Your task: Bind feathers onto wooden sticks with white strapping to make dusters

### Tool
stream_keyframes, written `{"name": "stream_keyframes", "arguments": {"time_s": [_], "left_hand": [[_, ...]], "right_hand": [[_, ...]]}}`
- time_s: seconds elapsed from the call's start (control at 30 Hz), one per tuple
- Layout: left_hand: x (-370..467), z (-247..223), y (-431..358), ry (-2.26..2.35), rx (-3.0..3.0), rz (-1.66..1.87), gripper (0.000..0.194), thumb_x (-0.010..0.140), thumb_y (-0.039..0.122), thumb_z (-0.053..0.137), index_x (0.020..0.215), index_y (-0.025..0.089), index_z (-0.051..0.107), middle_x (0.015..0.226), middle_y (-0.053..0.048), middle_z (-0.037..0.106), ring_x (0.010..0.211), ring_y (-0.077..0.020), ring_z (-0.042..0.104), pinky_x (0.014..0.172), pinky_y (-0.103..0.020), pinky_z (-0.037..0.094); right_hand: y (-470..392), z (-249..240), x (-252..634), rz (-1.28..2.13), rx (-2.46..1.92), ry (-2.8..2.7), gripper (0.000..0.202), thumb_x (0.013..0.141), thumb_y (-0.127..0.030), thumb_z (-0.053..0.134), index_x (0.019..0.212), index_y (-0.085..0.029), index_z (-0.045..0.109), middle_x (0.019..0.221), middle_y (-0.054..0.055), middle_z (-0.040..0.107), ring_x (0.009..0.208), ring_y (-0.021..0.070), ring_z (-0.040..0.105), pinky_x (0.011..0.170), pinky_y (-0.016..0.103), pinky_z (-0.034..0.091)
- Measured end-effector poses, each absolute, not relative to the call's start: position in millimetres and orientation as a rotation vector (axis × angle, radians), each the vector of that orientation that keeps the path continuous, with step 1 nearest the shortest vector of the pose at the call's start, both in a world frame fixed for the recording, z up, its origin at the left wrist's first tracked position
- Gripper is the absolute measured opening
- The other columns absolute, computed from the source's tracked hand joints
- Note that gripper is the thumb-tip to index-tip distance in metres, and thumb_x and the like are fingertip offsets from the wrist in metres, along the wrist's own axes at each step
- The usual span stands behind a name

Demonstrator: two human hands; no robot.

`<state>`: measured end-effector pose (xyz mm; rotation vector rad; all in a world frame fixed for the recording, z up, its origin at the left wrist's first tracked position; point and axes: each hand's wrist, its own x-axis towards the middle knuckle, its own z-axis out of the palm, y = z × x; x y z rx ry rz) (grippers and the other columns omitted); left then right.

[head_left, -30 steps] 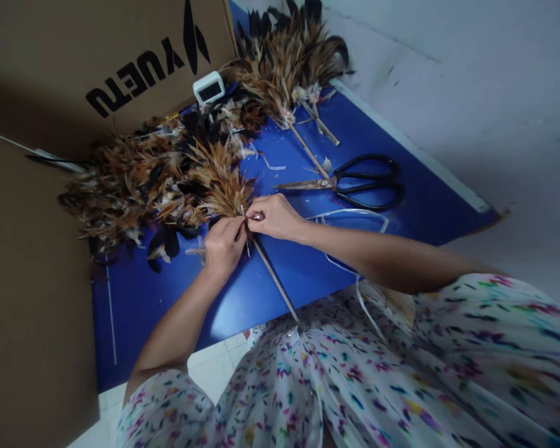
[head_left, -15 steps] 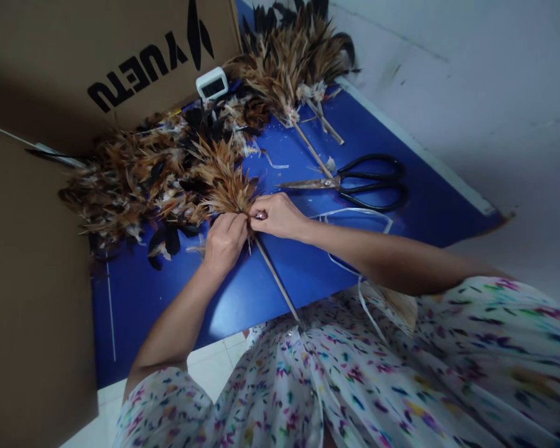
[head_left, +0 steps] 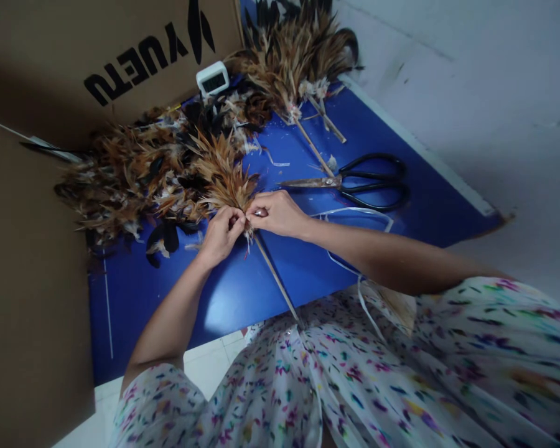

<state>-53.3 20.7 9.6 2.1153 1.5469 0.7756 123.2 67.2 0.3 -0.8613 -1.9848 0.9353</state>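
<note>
A feather duster [head_left: 231, 180] of brown feathers on a thin stick [head_left: 277, 275] lies between my hands, its lower end against my lap. My left hand [head_left: 221, 235] is closed in a pinch at the base of the feathers, thumb against forefinger. From the other side my right hand [head_left: 280, 213] grips the same spot, fingers curled, with a small shiny round thing [head_left: 261, 212] showing at them. Pale and reddish ends hang below the fingertips. Exactly what lies between the fingertips is too small to tell. White plastic string [head_left: 366, 211] passes beneath my right forearm.
Black-handled scissors [head_left: 373, 180] lie right of the duster on the blue table [head_left: 158, 317]. Loose feathers [head_left: 116, 180] are heaped at left. Further feather bundles on sticks [head_left: 289, 59] lie at the back, near a small white digital timer [head_left: 213, 78] and a cardboard box [head_left: 135, 37].
My left hand has turned slightly and shifted up, so its thumb and forefinger pinch now shows. The right hand stays at the feather base almost unmoved. The view has shifted slightly.
</note>
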Motion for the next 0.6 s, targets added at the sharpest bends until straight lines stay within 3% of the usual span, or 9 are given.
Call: {"name": "stream_keyframes", "arguments": {"time_s": [0.33, 0.6], "left_hand": [[-53, 10, 20, 1.547, 2.029, 0.787, 0.011, 0.089, 0.024, 0.050, 0.085, 0.017, 0.058, 0.083, -0.002, 0.063, 0.079, -0.0131, 0.057, 0.074, -0.026, 0.043], [-53, 5, 20, 1.574, 1.984, 0.838, 0.008, 0.088, 0.023, 0.051, 0.088, 0.018, 0.058, 0.084, -0.003, 0.064, 0.077, -0.0131, 0.058, 0.071, -0.026, 0.045]], "right_hand": [[73, -4, 121, 1.074, -0.897, -1.960, 0.013, 0.070, -0.020, 0.059, 0.066, -0.011, 0.066, 0.060, -0.002, 0.056, 0.056, 0.0068, 0.044, 0.057, 0.022, 0.032], [77, -10, 120, 1.311, -0.848, -1.853, 0.016, 0.068, -0.026, 0.061, 0.067, -0.010, 0.065, 0.059, -0.002, 0.057, 0.056, 0.0065, 0.045, 0.054, 0.021, 0.032]]}}
